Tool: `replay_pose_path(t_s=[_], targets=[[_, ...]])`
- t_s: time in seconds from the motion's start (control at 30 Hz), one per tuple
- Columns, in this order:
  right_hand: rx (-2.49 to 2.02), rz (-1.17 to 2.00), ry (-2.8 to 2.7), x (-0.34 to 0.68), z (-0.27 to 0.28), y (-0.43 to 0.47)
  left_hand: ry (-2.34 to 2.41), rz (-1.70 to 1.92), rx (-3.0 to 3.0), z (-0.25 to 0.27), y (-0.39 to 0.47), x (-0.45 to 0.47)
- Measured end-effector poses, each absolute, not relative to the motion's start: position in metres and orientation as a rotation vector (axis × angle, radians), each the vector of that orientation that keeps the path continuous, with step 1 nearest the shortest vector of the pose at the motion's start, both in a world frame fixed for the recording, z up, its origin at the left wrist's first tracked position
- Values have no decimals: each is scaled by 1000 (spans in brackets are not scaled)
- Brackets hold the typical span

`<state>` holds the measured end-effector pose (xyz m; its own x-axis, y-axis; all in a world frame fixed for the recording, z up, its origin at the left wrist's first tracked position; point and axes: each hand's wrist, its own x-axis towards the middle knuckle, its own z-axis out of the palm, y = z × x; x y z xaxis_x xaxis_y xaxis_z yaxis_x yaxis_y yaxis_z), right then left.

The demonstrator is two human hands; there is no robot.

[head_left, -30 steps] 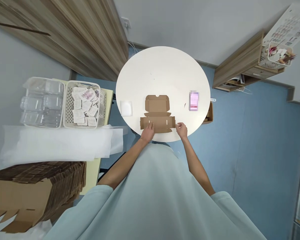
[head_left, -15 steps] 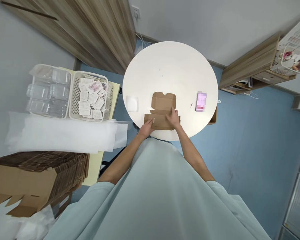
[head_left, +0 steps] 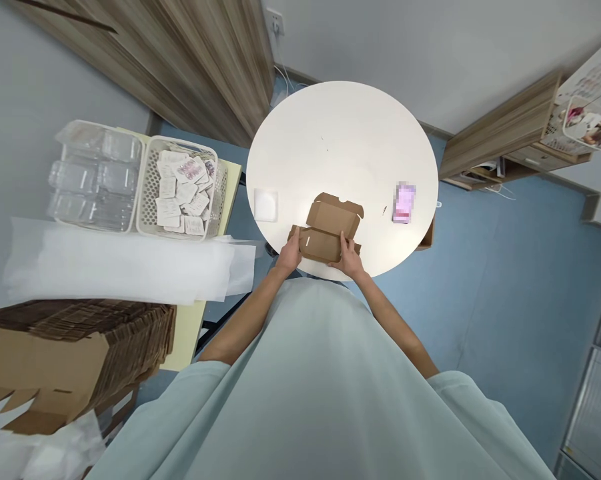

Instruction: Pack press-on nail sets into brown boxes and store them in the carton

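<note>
A brown cardboard box (head_left: 333, 217), partly folded with its lid laid back, lies at the near edge of the round white table (head_left: 345, 133). My left hand (head_left: 289, 254) grips its left end, the thumb up along the side flap. At the near right part of the box, my right hand (head_left: 349, 258) has its fingers closed on the wall, with the thumb side inside. Left of the box sits a small white square pad (head_left: 266, 205). To the right lies a phone-sized pink item (head_left: 404, 203), blurred out.
On the left side table stand a basket of clear plastic containers (head_left: 97, 177) and a basket of printed cards (head_left: 183, 193). Nearer are white foam sheets (head_left: 125, 263) and stacked flat cardboard boxes (head_left: 80, 353). A wooden cabinet (head_left: 510, 133) stands at right.
The box has turned slightly clockwise, its lid shifting right and nearer. My left hand has moved to the box's left end; my right hand has slid down toward the near edge.
</note>
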<state>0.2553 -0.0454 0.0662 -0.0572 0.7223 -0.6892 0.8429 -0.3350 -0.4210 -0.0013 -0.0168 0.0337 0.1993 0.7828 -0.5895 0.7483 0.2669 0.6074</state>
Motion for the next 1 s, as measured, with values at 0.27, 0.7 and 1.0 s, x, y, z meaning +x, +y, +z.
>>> replay_pose_path(t_s=[0.27,0.7,1.0], targets=[[2071,-1327,1744,255,63,-44,1559,-154,1669,47,1,12],[2031,-1260,1785,255,69,-35,1583,-180,1718,50,8,8],[2002,-1171,1866,264,60,-27,1512,-250,1823,53,11,14]])
